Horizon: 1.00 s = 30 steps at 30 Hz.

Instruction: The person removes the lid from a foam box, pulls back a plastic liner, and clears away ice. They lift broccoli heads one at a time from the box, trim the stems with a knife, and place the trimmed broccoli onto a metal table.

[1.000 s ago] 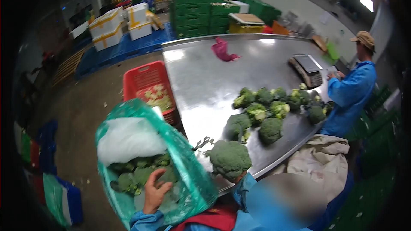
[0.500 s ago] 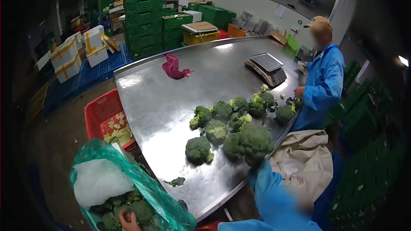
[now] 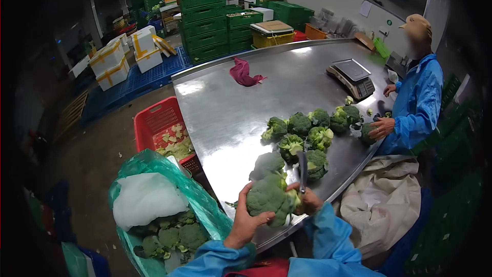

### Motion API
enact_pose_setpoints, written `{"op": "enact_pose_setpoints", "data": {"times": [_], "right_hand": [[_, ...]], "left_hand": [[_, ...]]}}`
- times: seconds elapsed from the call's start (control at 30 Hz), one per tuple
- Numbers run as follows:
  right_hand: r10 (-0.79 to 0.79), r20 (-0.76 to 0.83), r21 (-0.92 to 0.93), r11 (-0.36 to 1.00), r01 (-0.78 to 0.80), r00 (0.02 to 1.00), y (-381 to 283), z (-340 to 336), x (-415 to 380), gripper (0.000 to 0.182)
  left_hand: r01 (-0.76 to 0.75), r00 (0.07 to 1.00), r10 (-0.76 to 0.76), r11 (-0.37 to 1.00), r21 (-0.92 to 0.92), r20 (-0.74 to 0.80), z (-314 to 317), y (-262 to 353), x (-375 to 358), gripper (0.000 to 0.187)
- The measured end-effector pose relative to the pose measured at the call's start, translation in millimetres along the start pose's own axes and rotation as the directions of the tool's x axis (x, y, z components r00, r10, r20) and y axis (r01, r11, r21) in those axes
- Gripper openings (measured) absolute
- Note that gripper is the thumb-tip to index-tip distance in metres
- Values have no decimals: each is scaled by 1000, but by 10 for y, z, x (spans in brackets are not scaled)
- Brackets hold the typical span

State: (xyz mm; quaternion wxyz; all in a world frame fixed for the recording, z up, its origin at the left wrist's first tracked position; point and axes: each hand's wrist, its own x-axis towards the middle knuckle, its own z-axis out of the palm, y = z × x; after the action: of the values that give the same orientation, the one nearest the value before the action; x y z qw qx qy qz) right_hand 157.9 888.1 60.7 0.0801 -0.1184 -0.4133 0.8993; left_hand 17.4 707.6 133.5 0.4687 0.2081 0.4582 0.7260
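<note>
- White foam boxes (image 3: 114,72) with yellow tape are sitting on a blue pallet (image 3: 136,84).
- A red crate (image 3: 154,115) is holding pale vegetable trimmings (image 3: 177,146).
- In front of it, a green plastic bag (image 3: 205,200) is holding packed broccoli (image 3: 169,238) and a white, frosted-looking bundle (image 3: 148,200).
- Green crates (image 3: 205,20) are standing in a tall stack behind.
- The left hand (image 3: 243,223) is clamping a broccoli head (image 3: 266,200), fingers and thumb spreading around its crown.
- A purple cloth (image 3: 243,73) is lying crumpled on the metal table (image 3: 287,92).
- The broccoli head is hanging between both hands, over the table's near edge.
- Loose broccoli heads (image 3: 298,124) are lying clustered just beyond it.
- The right hand (image 3: 310,202) is closing around a knife (image 3: 303,166), which is pointing upward beside the stalk (whether the fingertips are touching the stalk, I cannot tell).
- A digital scale (image 3: 351,74) is resting farther back.
- A pale sack (image 3: 379,210) is slumping beside the table.
- A co-worker (image 3: 420,87) in blue is bending one hand (image 3: 383,127) over another head.
</note>
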Motion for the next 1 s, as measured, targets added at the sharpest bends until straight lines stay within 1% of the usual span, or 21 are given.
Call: {"op": "enact_pose_setpoints", "data": {"times": [0.07,0.13,0.17,0.2,0.27,0.3,0.4,0.43,0.47,0.5,0.53,0.6,0.63,0.7,0.73,0.77,0.8,0.83,0.87,0.93,1.0], "right_hand": [[74,-155,-173,980,-101,985,-94,29,-141,54],[45,-296,-262,957,-127,954,-289,384,-180,45],[3,-351,-366,920,-141,936,-274,474,-163,36],[47,-331,-401,897,-186,942,-267,451,-167,30],[102,-267,-337,922,-192,958,-286,470,-206,24],[97,-273,-332,925,-188,957,-261,469,-210,24],[-34,-294,-388,917,-87,955,-147,453,-189,22],[-137,-338,-416,909,-18,931,-70,436,-161,21],[-239,-382,-447,893,48,893,-5,435,-131,21],[-356,-445,-443,885,144,821,43,477,-86,19],[-343,-525,-389,911,139,779,131,384,-60,17],[-411,-626,-309,911,273,662,164,373,-32,16],[-412,-632,-308,911,275,656,143,321,-49,16],[-438,-696,-229,886,403,569,100,238,-83,17],[-437,-701,-225,886,406,564,37,193,-182,17],[-469,-660,-369,883,291,587,-118,198,-370,17],[-492,-614,-505,846,173,617,-261,202,-532,17],[-503,-525,-577,803,147,687,-350,202,-640,17],[-494,-526,-570,809,145,692,-402,109,-710,17],[-576,-243,-869,487,89,781,-466,-44,-812,17],[-568,-231,-889,454,67,790,-517,27,-863,16]], "left_hand": [[76,996,-75,997,-21,46,-97,32,-52,97],[-147,966,65,934,326,250,-215,-63,-92,98],[-157,956,57,928,339,287,-192,-47,-129,100],[-156,952,51,929,335,300,-196,-51,-146,100],[-125,956,63,971,205,287,-251,-61,-181,100],[-180,944,103,957,228,313,-291,-90,-158,100],[-245,939,144,917,315,313,-301,-87,-96,101],[-199,961,133,942,271,243,-296,-122,-86,100],[-199,954,125,944,265,271,-215,-120,-39,100],[-162,970,119,967,196,212,-131,-111,-14,101],[-125,983,106,984,127,147,-67,-115,24,101],[-130,979,103,981,147,178,67,-116,190,100],[-137,976,105,976,170,189,130,-116,267,99],[-154,968,108,968,198,227,211,-212,408,97],[-150,968,102,968,202,231,239,-294,485,97],[6,963,-7,1000,5,270,255,-380,554,94],[169,940,-101,968,-186,325,259,-477,623,92],[356,896,-230,883,-305,379,230,-625,650,85],[356,899,-235,883,-305,369,246,-704,678,85],[474,857,-361,831,-290,367,285,-793,716,78],[459,861,-367,858,-229,352,373,-799,770,77]]}}
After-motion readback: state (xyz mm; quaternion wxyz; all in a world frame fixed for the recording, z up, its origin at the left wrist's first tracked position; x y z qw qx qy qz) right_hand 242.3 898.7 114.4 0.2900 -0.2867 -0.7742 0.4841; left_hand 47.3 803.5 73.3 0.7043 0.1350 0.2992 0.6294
